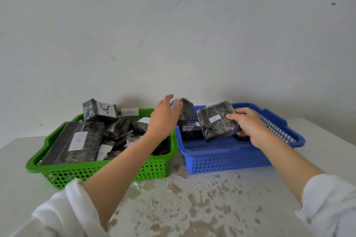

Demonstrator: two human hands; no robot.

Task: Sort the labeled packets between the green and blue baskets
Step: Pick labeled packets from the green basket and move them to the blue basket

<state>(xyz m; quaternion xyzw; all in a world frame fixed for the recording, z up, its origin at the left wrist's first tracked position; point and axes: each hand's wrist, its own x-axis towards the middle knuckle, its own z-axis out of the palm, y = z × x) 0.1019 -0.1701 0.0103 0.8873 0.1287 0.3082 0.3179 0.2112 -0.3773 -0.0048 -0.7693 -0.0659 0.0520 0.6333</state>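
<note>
while both hands are loaded at once, the relation that matters is where each packet hangs against the seam between the two baskets. the left hand (163,119) reaches forward over the right end of the green basket (107,174) and pinches a small packet (185,111), thumb above and fingers curled across its white label, so the mark cannot be read. that packet sits in the air right over the line where the green basket's rim meets the blue basket (227,161), slightly to the blue side, tilted with its long axis running near to far.

the right hand (248,125) grips a larger packet (215,121) by its right edge, fingers curled over the top of it and the thumb hidden beneath. it hangs over the middle of the blue basket, above a dark packet (190,132) lying there, its long axis left to right and its label facing up but too small to make out.

the two held packets are just beside each other, nearly touching. the green basket is heaped, with a long packet (77,140) marked "a" along its left side. judging from this, the left hand is nearer the green side, the right nearer the blue, so either packet could go down with a short drop once its label is checked. both baskets stand on a blotched white table (192,208).
</note>
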